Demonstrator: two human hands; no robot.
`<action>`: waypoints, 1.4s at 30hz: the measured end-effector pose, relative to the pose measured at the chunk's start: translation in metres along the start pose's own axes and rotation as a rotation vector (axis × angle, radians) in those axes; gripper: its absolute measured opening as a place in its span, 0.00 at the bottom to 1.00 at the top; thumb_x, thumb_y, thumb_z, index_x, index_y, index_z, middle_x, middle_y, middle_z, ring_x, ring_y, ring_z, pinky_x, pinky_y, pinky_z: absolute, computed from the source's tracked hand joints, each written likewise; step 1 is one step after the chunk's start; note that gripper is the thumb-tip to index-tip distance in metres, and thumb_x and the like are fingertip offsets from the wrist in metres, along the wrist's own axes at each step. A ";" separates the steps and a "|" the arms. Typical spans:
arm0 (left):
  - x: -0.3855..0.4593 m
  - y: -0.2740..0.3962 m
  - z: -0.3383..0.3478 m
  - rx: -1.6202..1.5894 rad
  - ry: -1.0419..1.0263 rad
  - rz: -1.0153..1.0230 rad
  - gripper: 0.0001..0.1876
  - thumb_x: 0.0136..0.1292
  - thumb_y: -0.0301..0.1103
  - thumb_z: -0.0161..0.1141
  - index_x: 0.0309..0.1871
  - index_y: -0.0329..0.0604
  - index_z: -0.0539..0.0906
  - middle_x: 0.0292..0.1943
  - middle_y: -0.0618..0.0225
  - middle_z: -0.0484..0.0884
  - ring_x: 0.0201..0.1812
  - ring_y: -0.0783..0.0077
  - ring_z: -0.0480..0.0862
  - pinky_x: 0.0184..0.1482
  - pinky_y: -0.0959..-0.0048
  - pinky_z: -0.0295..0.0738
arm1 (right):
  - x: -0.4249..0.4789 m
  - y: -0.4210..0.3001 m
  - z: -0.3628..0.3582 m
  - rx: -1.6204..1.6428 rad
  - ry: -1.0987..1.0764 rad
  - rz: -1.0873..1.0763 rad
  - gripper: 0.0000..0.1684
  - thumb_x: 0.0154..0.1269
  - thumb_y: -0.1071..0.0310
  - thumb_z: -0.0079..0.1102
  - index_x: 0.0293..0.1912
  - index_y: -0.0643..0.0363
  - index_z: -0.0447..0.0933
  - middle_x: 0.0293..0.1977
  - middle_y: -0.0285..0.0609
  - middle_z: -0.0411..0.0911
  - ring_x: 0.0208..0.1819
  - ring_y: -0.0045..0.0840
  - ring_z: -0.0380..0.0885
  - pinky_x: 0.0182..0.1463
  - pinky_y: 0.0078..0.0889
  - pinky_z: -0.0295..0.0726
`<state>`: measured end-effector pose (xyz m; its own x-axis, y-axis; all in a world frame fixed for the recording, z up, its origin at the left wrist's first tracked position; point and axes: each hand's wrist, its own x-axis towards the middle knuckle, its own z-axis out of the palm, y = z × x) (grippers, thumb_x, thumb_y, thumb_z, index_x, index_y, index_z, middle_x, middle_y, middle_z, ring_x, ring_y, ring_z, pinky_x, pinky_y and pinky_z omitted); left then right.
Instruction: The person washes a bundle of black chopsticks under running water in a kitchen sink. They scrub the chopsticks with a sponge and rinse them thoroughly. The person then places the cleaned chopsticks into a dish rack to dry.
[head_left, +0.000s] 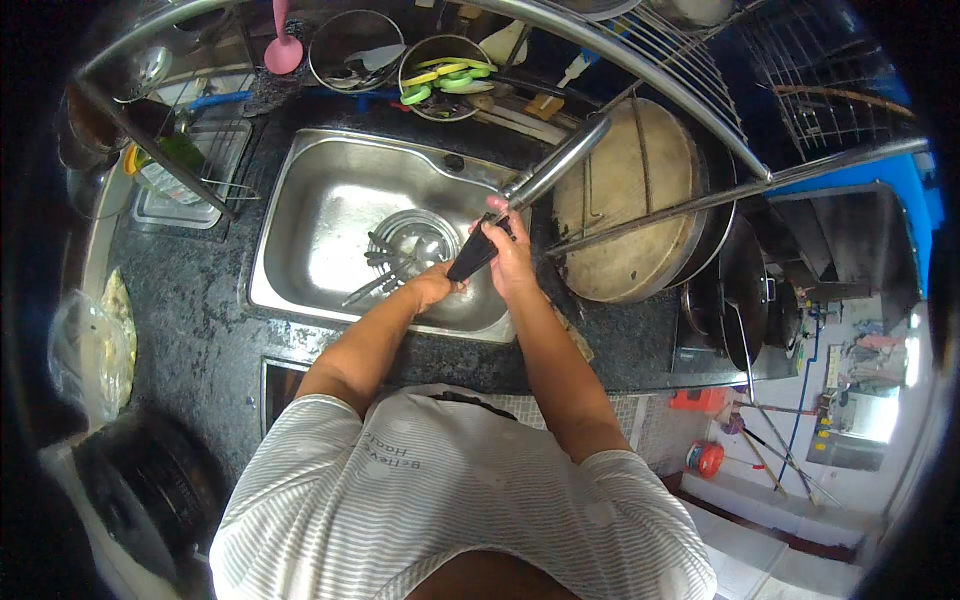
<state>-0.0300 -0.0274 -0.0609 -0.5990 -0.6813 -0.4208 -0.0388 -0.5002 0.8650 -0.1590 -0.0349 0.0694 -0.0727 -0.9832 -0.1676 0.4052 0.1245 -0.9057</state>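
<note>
Both hands are over the right side of a stainless steel sink (300, 217). My left hand (435, 288) is closed around the lower end of a dark, elongated object (475, 250), possibly a bundle of black utensils. My right hand (511, 253) grips its upper end, with the thumb laid across it. That end lies just under the mouth of a chrome faucet (559, 161). Left of my hands, a round metal bowl (420, 217) sits in the sink. Several dark-handled utensils (379, 259) lean in and over its rim; my left wrist partly covers them.
A large round board (622, 202) stands right of the sink behind metal rack bars (637, 217). Utensil holders (356, 52) and a pink ladle (283, 54) are at the back. A metal tray (191, 210) and a plastic bag (90, 352) lie left. Pans (742, 300) stand far right.
</note>
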 end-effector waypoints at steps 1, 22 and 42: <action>0.000 0.000 -0.001 -0.069 -0.010 -0.021 0.10 0.54 0.22 0.60 0.40 0.41 0.77 0.34 0.71 0.78 0.40 0.74 0.75 0.46 0.76 0.67 | 0.000 -0.002 0.008 -0.039 0.019 -0.008 0.23 0.60 0.73 0.55 0.56 0.56 0.66 0.36 0.39 0.74 0.37 0.21 0.73 0.42 0.26 0.74; 0.009 0.071 0.025 -0.963 -0.167 -0.070 0.05 0.64 0.23 0.49 0.41 0.41 0.71 0.38 0.59 0.79 0.43 0.58 0.82 0.47 0.49 0.76 | 0.058 -0.016 -0.053 -1.501 0.222 -0.494 0.07 0.58 0.67 0.51 0.36 0.57 0.73 0.34 0.54 0.75 0.35 0.49 0.74 0.39 0.46 0.73; -0.109 0.013 -0.123 1.444 0.405 0.146 0.15 0.57 0.35 0.57 0.47 0.42 0.74 0.37 0.52 0.82 0.41 0.52 0.83 0.40 0.57 0.77 | -0.011 -0.005 0.004 -1.580 -0.257 -0.378 0.14 0.51 0.57 0.60 0.33 0.57 0.75 0.37 0.45 0.73 0.42 0.38 0.74 0.42 0.42 0.74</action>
<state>0.1330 -0.0252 -0.0375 -0.4209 -0.8953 -0.1461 -0.8763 0.3597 0.3204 -0.1563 -0.0257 0.0773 0.2639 -0.9626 0.0609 -0.8856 -0.2668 -0.3803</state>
